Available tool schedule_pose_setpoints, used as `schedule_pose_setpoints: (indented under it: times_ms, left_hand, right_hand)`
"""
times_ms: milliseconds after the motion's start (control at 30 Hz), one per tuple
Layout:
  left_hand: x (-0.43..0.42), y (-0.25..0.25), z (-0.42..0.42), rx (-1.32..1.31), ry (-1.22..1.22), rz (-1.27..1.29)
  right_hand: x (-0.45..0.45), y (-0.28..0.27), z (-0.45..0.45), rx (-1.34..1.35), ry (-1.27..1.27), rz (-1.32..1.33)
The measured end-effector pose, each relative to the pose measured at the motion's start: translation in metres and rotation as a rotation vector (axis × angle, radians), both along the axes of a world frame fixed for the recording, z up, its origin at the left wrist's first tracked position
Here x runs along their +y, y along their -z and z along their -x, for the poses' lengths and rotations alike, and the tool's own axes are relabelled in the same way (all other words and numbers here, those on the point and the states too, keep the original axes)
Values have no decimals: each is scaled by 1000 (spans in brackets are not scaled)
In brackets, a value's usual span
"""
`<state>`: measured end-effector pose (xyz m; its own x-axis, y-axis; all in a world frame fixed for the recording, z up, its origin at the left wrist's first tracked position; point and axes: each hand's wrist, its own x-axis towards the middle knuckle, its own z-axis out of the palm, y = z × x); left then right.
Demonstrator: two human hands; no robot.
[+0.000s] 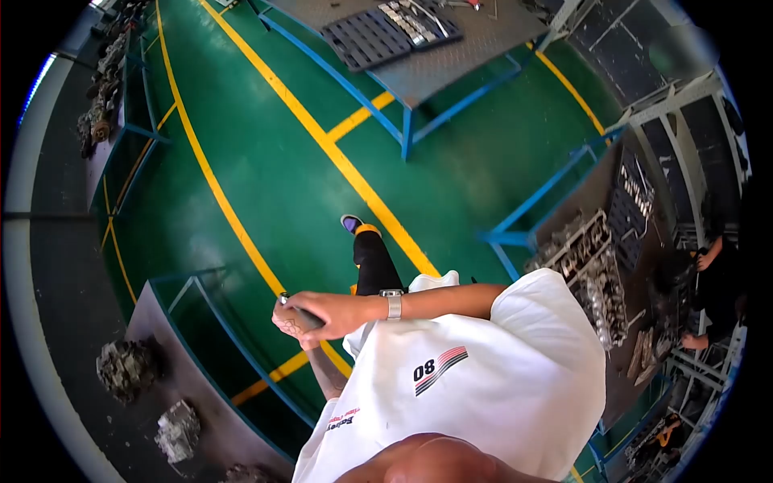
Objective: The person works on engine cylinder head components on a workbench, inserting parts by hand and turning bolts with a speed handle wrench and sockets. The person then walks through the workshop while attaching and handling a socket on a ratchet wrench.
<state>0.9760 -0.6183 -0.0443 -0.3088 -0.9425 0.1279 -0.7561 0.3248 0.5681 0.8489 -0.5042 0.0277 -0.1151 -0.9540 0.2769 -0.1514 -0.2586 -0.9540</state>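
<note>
My right hand point(342, 312), with a metal-banded watch point(392, 304) on its wrist, reaches across my body to the left. Its fingers are closed around a dark grey object like a tool handle point(309, 319). Close against it is my left hand point(288, 324), with dark line markings on its back, closed at the same object. A small shiny end shows above the left hand; the rest is covered by my fingers, so I cannot tell its exact kind. Both hands are in front of my white shirt point(499, 370), above the green floor.
Metal engine parts point(127, 369) lie on a table point(205, 419) at lower left. Ahead, a workbench point(491, 40) bears an open tool case point(386, 36). To the right, a bench holds a cylinder head point(592, 266) and another tool case point(630, 205); a person in dark clothing point(717, 282) is beyond it.
</note>
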Motion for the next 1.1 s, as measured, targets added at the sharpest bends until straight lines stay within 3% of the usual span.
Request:
schedule_pose_setpoints:
  times_ms: [33, 100, 133, 200, 233, 267, 300, 367, 433, 500, 567, 633, 700, 767, 800, 833, 900, 967, 1033, 1067, 1100]
  left_hand:
    - [-21, -1, 26, -10, 73, 28]
    - [-63, -7, 84, 39, 263, 174]
    - [-83, -9, 116, 120, 372, 288]
    - [-122, -24, 172, 197, 524, 412]
    - [-143, -36, 195, 169, 572, 395]
    - [-159, -62, 213, -118, 543, 138]
    - [-181, -78, 237, -124, 562, 136]
    - [-227, -96, 292, 159, 481, -50]
    - [-305, -94, 350, -6, 558, -169]
    - [-376, -81, 408, -39, 589, -119]
    - [-434, -58, 461, -57, 583, -78]
    - [-488, -30, 504, -72, 623, 71]
    - [-540, -9, 542, -124, 715, 107]
    - [-574, -3, 580, -98, 815, 32]
    - [-591, -3, 598, -68, 920, 110]
    - [-607, -5, 617, -35, 1027, 196]
    - [-639, -17, 655, -114, 956, 398]
    - [-682, -55, 705, -270, 899, 32]
    - [-727, -66, 751, -279, 814, 36]
    - [-755, -52, 775, -175, 884, 30]
    - [-782, -37, 803, -70, 972, 23]
  right_hand:
    - [-24, -31, 32, -211, -214, -116]
    - [-92, -38, 80, -234, -339, -103]
    - [-122, -46, 107, -220, -326, -103]
    - [-175, -71, 168, -14, 13, -49]
    - [-210, -54, 194, 270, 268, 112]
    - [-235, -53, 234, 277, 233, -28]
    - [-257, -41, 271, 277, 255, -68]
    - [-296, 6, 335, 267, 326, -122]
    - [-326, 35, 370, 242, 390, -133]
    - [-344, 48, 402, 49, 432, -488]
    - [-371, 64, 431, 84, 409, -681]
    - [-402, 63, 458, -155, 362, -592]
    - [-444, 59, 499, -457, 77, -450]
    - [-496, 39, 544, -539, -7, -339]
    - [-524, 23, 574, -615, -73, -232]
    - [-551, 6, 611, -602, -85, -200]
    - [-604, -21, 680, 20, 337, -318]
    - [-665, 1, 731, 115, 408, -404]
    - [-715, 40, 775, 62, 225, -482]
    - [-743, 82, 787, -314, -6, -592]
    - [-749, 83, 795, -464, -52, -600]
